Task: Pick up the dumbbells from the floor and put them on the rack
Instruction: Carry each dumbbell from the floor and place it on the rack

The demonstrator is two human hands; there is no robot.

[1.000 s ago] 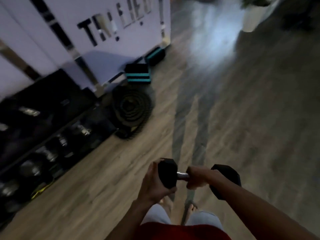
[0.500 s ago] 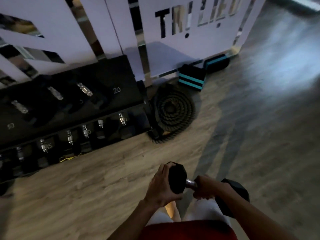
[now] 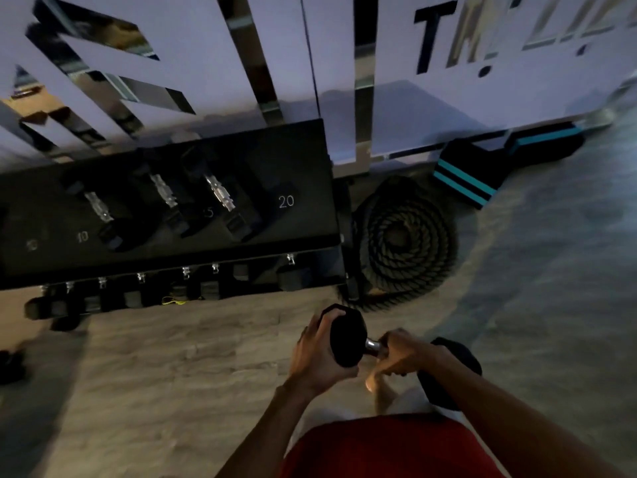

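Note:
I carry one black hex dumbbell (image 3: pixel 346 343) in both hands, low in front of my body. My left hand (image 3: pixel 315 357) curls round its left head. My right hand (image 3: pixel 401 353) grips the chrome handle, and the right head (image 3: pixel 448 374) shows behind my wrist. The black dumbbell rack (image 3: pixel 303 160) stands ahead on the left, against the white wall. Its top shelf holds three dumbbells (image 3: pixel 220 198) beside a bare spot marked 20. The lower shelf (image 3: pixel 186 284) carries several more.
A coiled battle rope (image 3: pixel 403 239) lies on the floor right of the rack. Black and teal step blocks (image 3: pixel 472 177) sit by the wall behind it. Dark weights (image 3: pixel 10 367) lie on the wooden floor at far left.
The view has swung left and closer to the rack, which now fills the upper left. Both hands keep the same hold on the dumbbell.

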